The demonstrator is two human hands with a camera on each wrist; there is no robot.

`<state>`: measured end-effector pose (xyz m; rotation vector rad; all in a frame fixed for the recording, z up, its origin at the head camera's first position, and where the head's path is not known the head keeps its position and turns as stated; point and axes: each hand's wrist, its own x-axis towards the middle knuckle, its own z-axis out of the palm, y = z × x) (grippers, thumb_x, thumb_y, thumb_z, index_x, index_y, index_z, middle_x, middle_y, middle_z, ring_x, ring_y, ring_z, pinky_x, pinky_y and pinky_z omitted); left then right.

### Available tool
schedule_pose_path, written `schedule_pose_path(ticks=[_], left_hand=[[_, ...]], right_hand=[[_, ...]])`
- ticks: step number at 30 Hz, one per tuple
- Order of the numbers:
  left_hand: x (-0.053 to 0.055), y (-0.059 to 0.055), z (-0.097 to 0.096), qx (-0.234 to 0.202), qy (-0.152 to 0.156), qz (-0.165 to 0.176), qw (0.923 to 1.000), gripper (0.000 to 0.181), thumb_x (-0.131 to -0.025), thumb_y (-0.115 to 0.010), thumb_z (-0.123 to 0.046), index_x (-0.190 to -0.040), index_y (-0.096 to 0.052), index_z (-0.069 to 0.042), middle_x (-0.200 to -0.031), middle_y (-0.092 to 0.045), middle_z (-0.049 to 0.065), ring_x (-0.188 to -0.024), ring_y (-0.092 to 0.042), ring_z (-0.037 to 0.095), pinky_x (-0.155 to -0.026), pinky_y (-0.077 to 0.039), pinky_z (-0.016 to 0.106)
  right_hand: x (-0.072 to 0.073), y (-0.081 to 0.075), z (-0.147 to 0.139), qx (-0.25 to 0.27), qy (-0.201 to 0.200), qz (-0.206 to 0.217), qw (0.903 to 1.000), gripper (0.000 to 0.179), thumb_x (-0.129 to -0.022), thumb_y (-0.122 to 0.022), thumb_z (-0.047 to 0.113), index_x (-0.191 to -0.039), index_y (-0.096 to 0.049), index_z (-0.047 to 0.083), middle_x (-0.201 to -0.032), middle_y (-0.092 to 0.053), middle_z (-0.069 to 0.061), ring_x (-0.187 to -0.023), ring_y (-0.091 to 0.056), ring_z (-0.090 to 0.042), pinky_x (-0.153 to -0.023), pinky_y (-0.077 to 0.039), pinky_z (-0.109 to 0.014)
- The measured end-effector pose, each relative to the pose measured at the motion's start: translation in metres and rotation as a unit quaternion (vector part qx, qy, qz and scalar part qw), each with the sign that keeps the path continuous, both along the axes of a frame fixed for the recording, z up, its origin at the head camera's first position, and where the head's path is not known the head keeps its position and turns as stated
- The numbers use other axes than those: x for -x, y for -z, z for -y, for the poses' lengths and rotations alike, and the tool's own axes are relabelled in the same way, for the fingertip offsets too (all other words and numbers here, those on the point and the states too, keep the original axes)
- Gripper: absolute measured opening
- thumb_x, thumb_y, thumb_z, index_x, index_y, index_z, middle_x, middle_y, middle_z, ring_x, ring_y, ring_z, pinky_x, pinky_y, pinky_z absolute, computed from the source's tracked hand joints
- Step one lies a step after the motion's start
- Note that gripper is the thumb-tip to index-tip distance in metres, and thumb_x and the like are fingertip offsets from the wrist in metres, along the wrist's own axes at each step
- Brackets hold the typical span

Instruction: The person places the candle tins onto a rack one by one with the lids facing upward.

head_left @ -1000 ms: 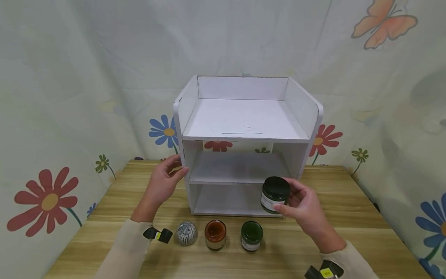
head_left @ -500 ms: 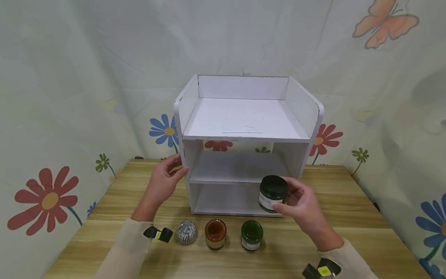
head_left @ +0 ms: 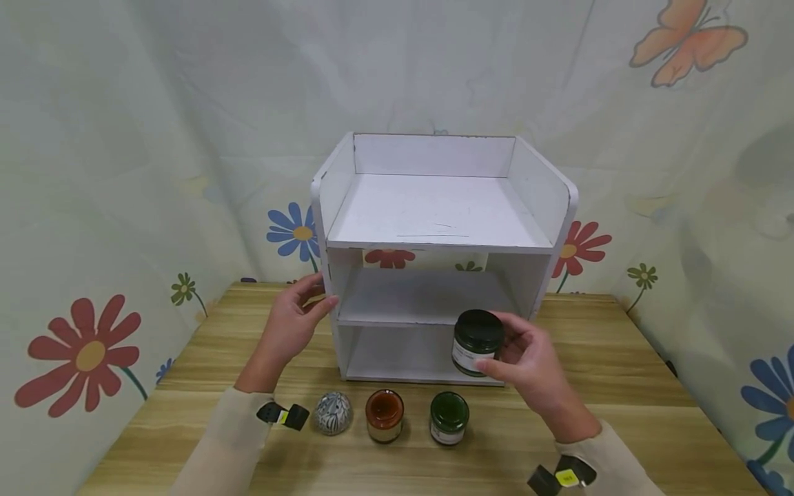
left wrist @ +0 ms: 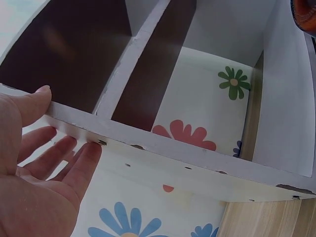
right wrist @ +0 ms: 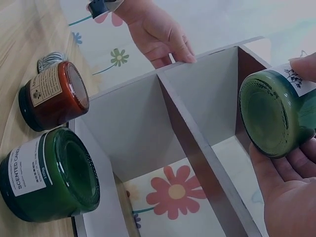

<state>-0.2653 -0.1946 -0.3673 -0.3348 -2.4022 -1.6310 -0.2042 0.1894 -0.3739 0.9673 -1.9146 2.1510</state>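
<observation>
Your right hand pinches the dark-lidded jar between thumb and fingers, in front of the lower right part of the white shelf; whether jar and shelf touch, you cannot tell. The head view gives you its lid, while only the right wrist view shows its green glass base. Your left hand pinches the shelf's left side panel; the left wrist view reveals the fingers behind the near edge. On the near surface, left to right, sit 3 things: a patterned ball, amber jar and green jar.
</observation>
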Motion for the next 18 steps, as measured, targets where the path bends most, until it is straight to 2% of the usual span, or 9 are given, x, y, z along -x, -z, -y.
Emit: schedule_pose_path(ticks=[10,18], left_hand=[[0.000,0.000,0.001,-0.003,0.001,0.003,1.0000,0.059,-0.099,-0.070,-0.030,-0.153,-0.049,-0.018,-0.152,-0.052,0.008,-0.140,-0.052,0.033,-0.115,-0.046,0.050],[0.000,0.000,0.000,-0.007,0.002,0.005,1.0000,0.059,-0.099,-0.070,-0.030,-0.153,-0.049,-0.018,-0.152,-0.052,0.008,-0.140,-0.052,0.033,-0.115,-0.046,0.049]], right_hand=[[0.001,-0.005,0.008,-0.022,0.020,-0.003,0.9996,0.053,-0.085,-0.076,-0.008,-0.134,-0.058,-0.003,-0.124,-0.068,-0.002,-0.107,-0.067,-0.013,-0.097,-0.058,-0.023],[0.003,-0.012,0.014,-0.006,0.009,-0.009,0.9999,0.053,-0.084,-0.078,-0.006,-0.134,-0.059,-0.003,-0.123,-0.068,-0.002,-0.106,-0.067,-0.012,-0.095,-0.059,-0.022]])
